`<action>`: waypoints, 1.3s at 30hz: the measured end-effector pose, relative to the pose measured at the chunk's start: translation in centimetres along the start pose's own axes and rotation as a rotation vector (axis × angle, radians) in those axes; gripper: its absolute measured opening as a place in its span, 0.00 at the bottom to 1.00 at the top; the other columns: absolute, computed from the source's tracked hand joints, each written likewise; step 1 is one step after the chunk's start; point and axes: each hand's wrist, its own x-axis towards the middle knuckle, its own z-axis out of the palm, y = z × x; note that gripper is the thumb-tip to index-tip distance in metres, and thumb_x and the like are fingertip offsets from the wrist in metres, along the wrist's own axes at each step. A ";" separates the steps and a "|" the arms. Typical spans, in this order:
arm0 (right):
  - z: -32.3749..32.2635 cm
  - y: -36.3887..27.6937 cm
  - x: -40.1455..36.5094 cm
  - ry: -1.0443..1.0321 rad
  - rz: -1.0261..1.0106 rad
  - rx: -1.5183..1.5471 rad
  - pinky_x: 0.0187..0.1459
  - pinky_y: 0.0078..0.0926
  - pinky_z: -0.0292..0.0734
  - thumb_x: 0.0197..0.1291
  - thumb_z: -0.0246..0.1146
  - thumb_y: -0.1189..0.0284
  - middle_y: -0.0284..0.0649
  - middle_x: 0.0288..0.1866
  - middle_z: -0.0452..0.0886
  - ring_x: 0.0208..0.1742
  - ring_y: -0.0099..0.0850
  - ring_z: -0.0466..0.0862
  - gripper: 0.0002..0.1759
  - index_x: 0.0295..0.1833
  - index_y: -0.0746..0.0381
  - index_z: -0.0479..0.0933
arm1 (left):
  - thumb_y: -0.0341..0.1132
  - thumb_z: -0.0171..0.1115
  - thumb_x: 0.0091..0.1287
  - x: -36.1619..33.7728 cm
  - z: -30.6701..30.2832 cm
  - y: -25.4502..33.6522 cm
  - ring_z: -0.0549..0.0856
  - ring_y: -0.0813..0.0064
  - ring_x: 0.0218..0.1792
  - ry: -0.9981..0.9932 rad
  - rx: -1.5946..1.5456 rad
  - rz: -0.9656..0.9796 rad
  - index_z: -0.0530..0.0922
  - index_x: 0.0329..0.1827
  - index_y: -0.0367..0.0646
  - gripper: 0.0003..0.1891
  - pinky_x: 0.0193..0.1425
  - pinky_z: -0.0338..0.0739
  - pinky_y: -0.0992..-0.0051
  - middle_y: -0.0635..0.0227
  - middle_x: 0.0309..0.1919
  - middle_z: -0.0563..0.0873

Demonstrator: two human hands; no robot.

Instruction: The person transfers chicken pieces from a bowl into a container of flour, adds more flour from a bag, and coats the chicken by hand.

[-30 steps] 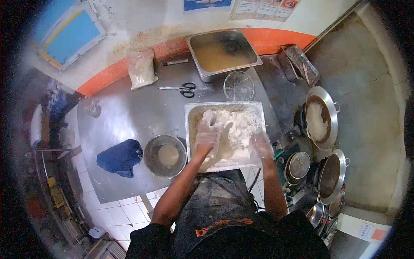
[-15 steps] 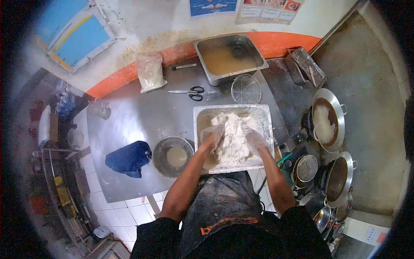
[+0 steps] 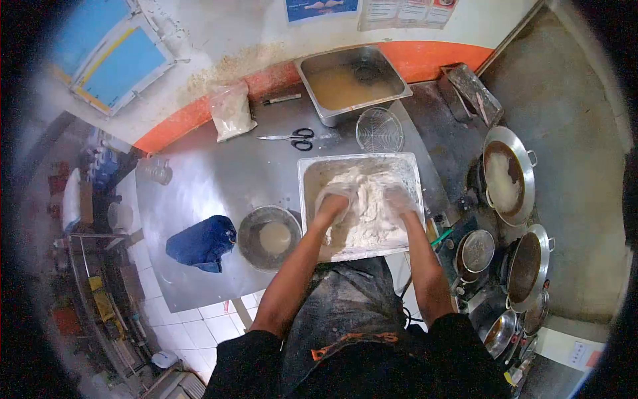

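Observation:
A white rectangular tub (image 3: pixel 420 174) holds a heap of white flour-like powder (image 3: pixel 364 225) with lumps in it. Deep in the left part of the heap is my left hand (image 3: pixel 334 203), in a thin clear plastic glove. My right hand (image 3: pixel 400 201), gloved the same way, works into the right part of the powder. Powder and motion blur hide the fingers of both hands, and whether they grip anything is not visible. A round metal bowl (image 3: pixel 249 247) with pale liquid stands just left of the tub.
Behind the tub are a round wire strainer (image 3: pixel 380 130), black-handled scissors (image 3: pixel 302 138) and a steel pan of cloudy liquid (image 3: pixel 323 110). A plastic bag of white powder (image 3: pixel 232 120) and a dark blue cloth (image 3: pixel 199 245) lie leftward. On the right, woks (image 3: pixel 490 136) line the stove.
Both hands have shifted slightly within the tub, and the powder is heaped differently, spread more to the right. The whole view has tilted a little.

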 end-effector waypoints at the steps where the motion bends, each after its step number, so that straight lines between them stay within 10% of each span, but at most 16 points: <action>1: 0.8 -0.2 0.1 -0.049 0.004 -0.089 0.61 0.41 0.76 0.70 0.60 0.65 0.42 0.44 0.86 0.54 0.38 0.83 0.13 0.46 0.64 0.82 | 0.42 0.60 0.75 -0.4 0.0 -0.3 0.87 0.56 0.49 -0.009 0.021 -0.007 0.86 0.55 0.43 0.15 0.57 0.79 0.61 0.52 0.45 0.90; 9: 3.8 -4.7 2.4 -0.065 -0.025 -0.302 0.63 0.47 0.74 0.70 0.59 0.63 0.49 0.53 0.86 0.57 0.48 0.82 0.18 0.53 0.65 0.83 | 0.43 0.60 0.75 0.8 3.3 -2.5 0.87 0.56 0.49 -0.075 -0.052 0.031 0.87 0.54 0.43 0.15 0.57 0.78 0.61 0.50 0.45 0.90; 12: -6.3 -19.6 4.2 -0.310 0.282 0.017 0.67 0.46 0.72 0.69 0.60 0.64 0.49 0.57 0.86 0.60 0.48 0.82 0.20 0.58 0.66 0.82 | 0.43 0.60 0.75 1.1 4.0 -6.1 0.87 0.56 0.49 -0.161 -0.042 0.064 0.87 0.53 0.43 0.15 0.57 0.78 0.61 0.50 0.46 0.89; 13: 0.7 -9.4 0.3 -0.026 0.268 0.215 0.65 0.45 0.74 0.68 0.62 0.65 0.50 0.57 0.86 0.59 0.46 0.83 0.22 0.62 0.65 0.79 | 0.43 0.60 0.75 1.2 4.5 -7.2 0.87 0.56 0.49 -0.198 -0.054 0.082 0.87 0.53 0.43 0.15 0.57 0.78 0.61 0.50 0.46 0.89; 17: -15.4 -31.4 4.5 -0.284 0.518 0.144 0.61 0.37 0.78 0.67 0.64 0.65 0.52 0.56 0.85 0.55 0.39 0.85 0.30 0.72 0.65 0.73 | 0.43 0.62 0.72 0.3 -1.0 -2.7 0.88 0.52 0.44 -0.293 0.098 0.127 0.87 0.48 0.39 0.16 0.51 0.80 0.57 0.46 0.43 0.89; 20: -13.2 -25.3 0.9 -0.163 0.400 -0.087 0.61 0.36 0.79 0.69 0.63 0.66 0.53 0.55 0.85 0.53 0.38 0.84 0.31 0.74 0.67 0.70 | 0.42 0.63 0.70 -0.4 -9.3 4.8 0.89 0.51 0.40 -0.305 -0.016 0.135 0.87 0.46 0.38 0.16 0.47 0.80 0.56 0.46 0.41 0.89; 21: -5.3 -13.7 -2.4 0.169 0.105 0.604 0.62 0.37 0.79 0.71 0.60 0.66 0.50 0.54 0.84 0.55 0.38 0.84 0.29 0.73 0.68 0.70 | 0.42 0.63 0.69 -0.5 -10.8 6.0 0.89 0.52 0.39 -0.308 -0.164 0.137 0.87 0.44 0.38 0.15 0.46 0.81 0.56 0.47 0.40 0.89; 22: -6.3 -15.9 -1.4 0.167 0.105 0.608 0.62 0.37 0.79 0.71 0.60 0.66 0.50 0.54 0.84 0.55 0.38 0.84 0.29 0.73 0.68 0.70 | 0.42 0.63 0.69 -0.3 -10.7 6.1 0.89 0.52 0.39 -0.309 -0.162 0.133 0.87 0.44 0.38 0.15 0.46 0.81 0.56 0.47 0.40 0.89; 24: -10.7 -23.3 2.9 -0.461 0.483 -0.631 0.71 0.45 0.73 0.71 0.56 0.70 0.50 0.70 0.78 0.73 0.43 0.77 0.16 0.58 0.60 0.82 | 0.39 0.64 0.66 0.2 -9.5 6.2 0.88 0.55 0.37 -0.163 0.157 0.094 0.86 0.42 0.40 0.12 0.44 0.81 0.57 0.52 0.37 0.89; 27: -9.7 -19.5 2.5 -0.499 0.428 -0.711 0.69 0.42 0.76 0.70 0.60 0.61 0.55 0.63 0.81 0.64 0.48 0.81 0.33 0.74 0.70 0.68 | 0.36 0.62 0.66 -0.9 -6.7 1.7 0.87 0.56 0.34 0.141 0.146 0.410 0.86 0.41 0.41 0.09 0.42 0.80 0.56 0.55 0.35 0.89; 31: -10.7 -22.7 -0.7 0.067 0.316 0.019 0.72 0.46 0.73 0.67 0.62 0.61 0.56 0.63 0.81 0.65 0.52 0.80 0.30 0.66 0.73 0.72 | 0.36 0.60 0.67 -1.5 -5.2 1.9 0.88 0.56 0.38 -0.046 0.334 0.210 0.86 0.41 0.41 0.10 0.45 0.81 0.57 0.54 0.37 0.89; 34: -11.0 -23.5 -2.9 -0.717 -0.294 -1.334 0.75 0.41 0.71 0.72 0.56 0.59 0.53 0.52 0.86 0.54 0.47 0.86 0.26 0.60 0.73 0.77 | 0.35 0.57 0.68 -2.3 -4.1 2.6 0.89 0.56 0.42 -0.242 0.510 0.010 0.86 0.41 0.41 0.11 0.49 0.82 0.58 0.54 0.39 0.90; 36: -8.4 -20.3 -2.9 -1.025 -0.065 -0.940 0.70 0.41 0.75 0.68 0.57 0.64 0.55 0.43 0.87 0.50 0.42 0.88 0.20 0.49 0.72 0.82 | 0.40 0.56 0.70 -3.9 0.1 -0.8 0.89 0.53 0.44 -0.365 0.464 -0.004 0.85 0.42 0.40 0.14 0.53 0.81 0.57 0.53 0.39 0.90; 39: -3.9 -19.0 -4.5 -0.404 0.435 -0.337 0.70 0.40 0.75 0.70 0.55 0.69 0.55 0.43 0.87 0.49 0.41 0.88 0.15 0.49 0.68 0.82 | 0.52 0.54 0.77 -5.8 4.6 -4.2 0.87 0.48 0.54 -0.161 -0.379 -0.152 0.85 0.55 0.35 0.25 0.62 0.78 0.58 0.46 0.50 0.89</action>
